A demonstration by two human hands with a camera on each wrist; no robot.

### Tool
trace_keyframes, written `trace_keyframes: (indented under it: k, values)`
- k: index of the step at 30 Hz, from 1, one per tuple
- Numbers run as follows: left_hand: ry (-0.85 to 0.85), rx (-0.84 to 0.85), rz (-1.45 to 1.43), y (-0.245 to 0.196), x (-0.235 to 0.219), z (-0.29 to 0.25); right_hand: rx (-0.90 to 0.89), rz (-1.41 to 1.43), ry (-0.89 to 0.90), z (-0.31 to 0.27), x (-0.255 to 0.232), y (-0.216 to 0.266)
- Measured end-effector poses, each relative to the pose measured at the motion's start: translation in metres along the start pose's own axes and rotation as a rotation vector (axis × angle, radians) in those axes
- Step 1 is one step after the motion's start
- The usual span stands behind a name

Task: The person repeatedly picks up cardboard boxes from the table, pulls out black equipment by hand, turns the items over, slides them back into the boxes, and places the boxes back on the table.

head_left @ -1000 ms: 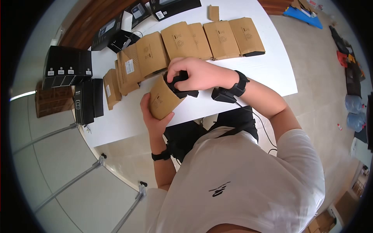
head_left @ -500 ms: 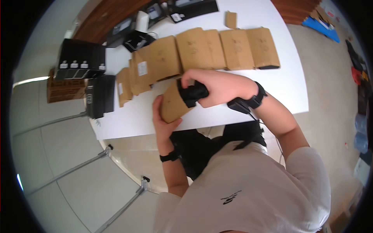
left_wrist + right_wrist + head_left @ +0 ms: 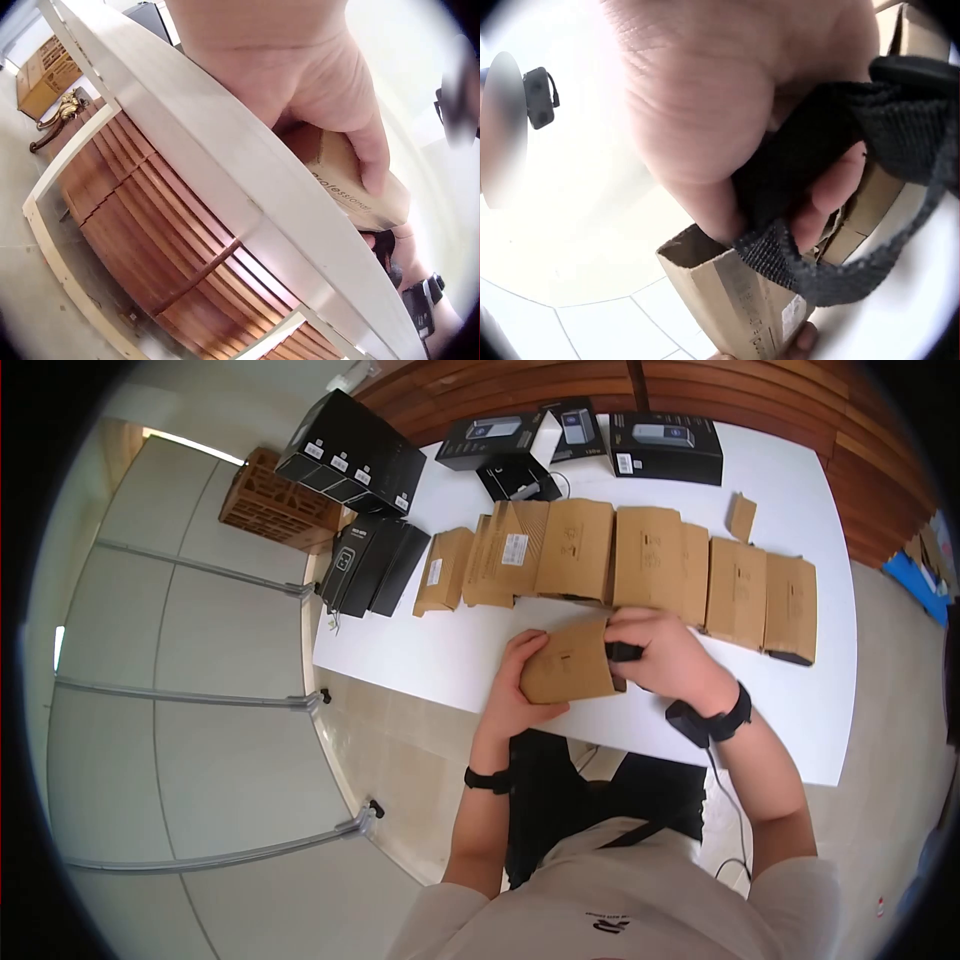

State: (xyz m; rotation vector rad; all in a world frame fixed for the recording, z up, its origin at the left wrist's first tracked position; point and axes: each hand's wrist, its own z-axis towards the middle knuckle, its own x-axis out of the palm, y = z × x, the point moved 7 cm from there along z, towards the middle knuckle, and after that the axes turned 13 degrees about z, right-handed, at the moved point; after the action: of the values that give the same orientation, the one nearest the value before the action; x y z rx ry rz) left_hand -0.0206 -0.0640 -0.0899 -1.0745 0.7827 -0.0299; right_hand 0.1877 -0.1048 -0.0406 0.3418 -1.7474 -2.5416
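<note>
My left hand (image 3: 515,685) grips a small brown cardboard box (image 3: 568,663) by its closed end, near the table's front edge. In the left wrist view, the word "Professional" shows on the box's side. Its open end faces my right hand (image 3: 662,652). The right fingers and thumb hold a black item with a webbing strap (image 3: 840,274) right at the box's mouth. A loop of the strap hangs outside the box in the right wrist view. Whatever part lies inside the box is hidden.
A row of brown cardboard boxes (image 3: 575,550) lies across the white table (image 3: 420,650). Black boxes (image 3: 665,450) stand along the back, with others (image 3: 350,455) at the left. A small cardboard piece (image 3: 742,516) lies behind the row. A cable (image 3: 735,800) hangs from the right wrist.
The head view has swung, shifting the scene. The held box has turned more level, with its mouth to the right. Less of the black item shows between the box and my right hand.
</note>
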Motion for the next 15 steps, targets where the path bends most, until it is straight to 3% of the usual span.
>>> trace_keyframes:
  k: [4,6,12,13,15]
  values:
    - [-0.046,-0.014,0.072,-0.001,0.002,-0.002,-0.019,-0.042,-0.109,0.001,0.002,-0.003]
    - [-0.081,-0.016,0.056,0.0,-0.001,-0.001,0.131,0.175,-0.247,-0.004,0.001,-0.011]
    - [-0.114,-0.037,-0.026,0.008,-0.004,-0.004,-0.001,0.381,-0.164,-0.003,-0.009,0.001]
    - [-0.115,-0.039,-0.044,0.008,-0.004,-0.005,-0.031,0.301,-0.157,-0.002,-0.011,0.0]
    - [-0.12,-0.036,-0.06,0.007,-0.005,-0.004,0.064,0.419,-0.189,-0.004,-0.006,-0.007]
